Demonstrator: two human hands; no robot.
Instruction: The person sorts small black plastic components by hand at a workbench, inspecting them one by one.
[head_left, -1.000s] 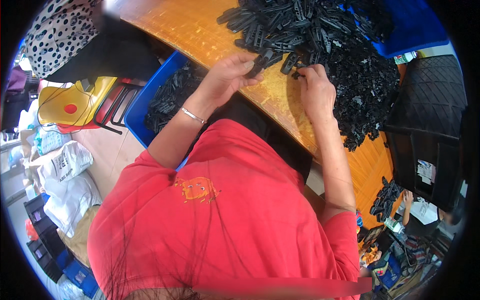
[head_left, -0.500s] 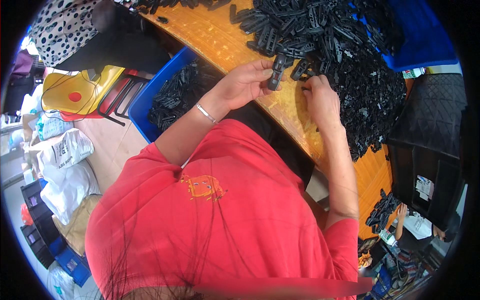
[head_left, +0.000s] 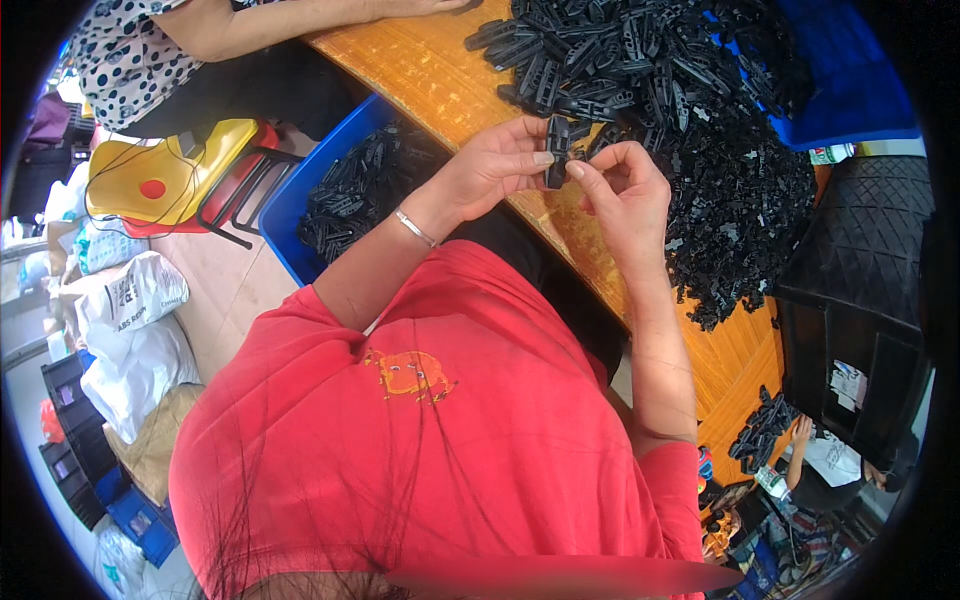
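Observation:
My left hand (head_left: 500, 168) grips a long black plastic part (head_left: 557, 140) upright between thumb and fingers, above the table's near edge. Against its lower end, my right hand (head_left: 625, 190) is closed in a pinch with thumb and forefinger; whatever small piece lies in that pinch is too small to make out. Just beyond both hands lies a heap of similar long black parts (head_left: 590, 55). To the right of my right hand spreads a pile of much smaller black pieces (head_left: 740, 200).
A blue bin (head_left: 275, 225) of black parts stands below the table edge at left. Another blue bin (head_left: 850, 90) sits at the far right, by a black crate (head_left: 850, 230). A co-worker's arm (head_left: 290, 28) rests on the wooden table (head_left: 400, 60). A yellow chair (head_left: 150, 180) stands left.
My right hand has come from the small-piece pile to the part in my left hand. The part has turned more upright. At upper left, a co-worker's arm has stretched onto the table.

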